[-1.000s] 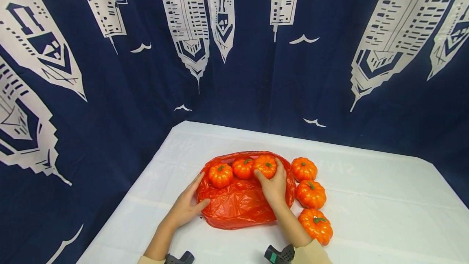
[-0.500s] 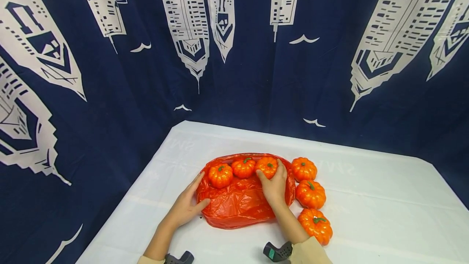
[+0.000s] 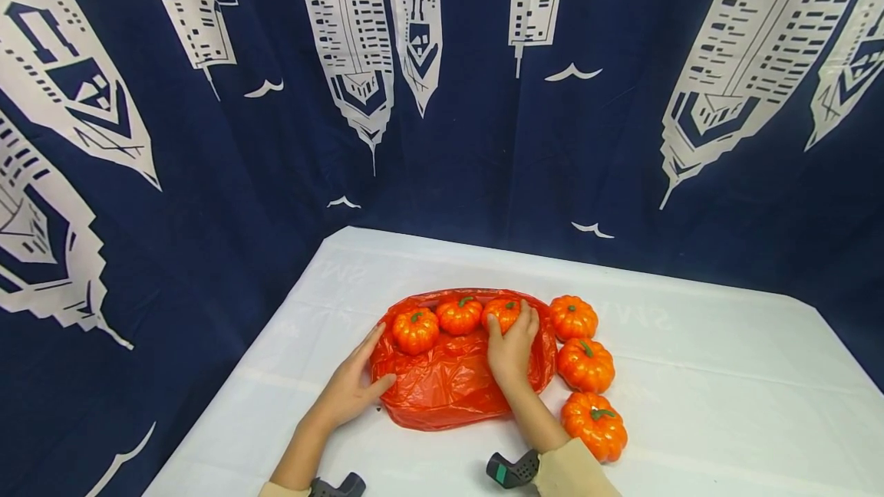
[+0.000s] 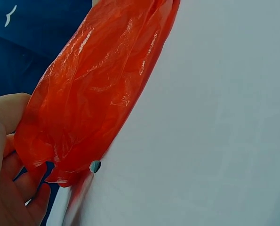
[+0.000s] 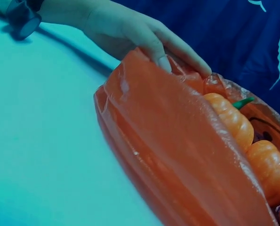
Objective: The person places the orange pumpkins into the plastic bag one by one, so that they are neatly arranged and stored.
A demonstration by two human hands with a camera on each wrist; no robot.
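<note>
In the head view, a red plastic bag (image 3: 442,386) lies wide-mouthed on the table with three small orange pumpkins showing along its far side. My right hand (image 3: 512,343) grips the rightmost pumpkin (image 3: 499,311), thumb on its left and fingers over its right. Beside that one are the middle pumpkin (image 3: 459,317) and the left pumpkin (image 3: 416,330). My left hand (image 3: 352,388) rests against the bag's left end, thumb and index finger spread and fairly straight along it. The right wrist view shows this left hand (image 5: 144,37) across the bag; my right hand is outside that view.
Right of the bag, three more pumpkins stand in a row: a far one (image 3: 573,318), a middle one (image 3: 585,366) and a near one (image 3: 594,426). A white cloth (image 3: 725,405) covers the table. Behind hangs a navy curtain (image 3: 470,167) printed with white buildings.
My right wrist has swung a little left, and the hand covers more of the rightmost pumpkin. That pumpkin has shifted slightly right in the bag. The left hand has stayed in place.
</note>
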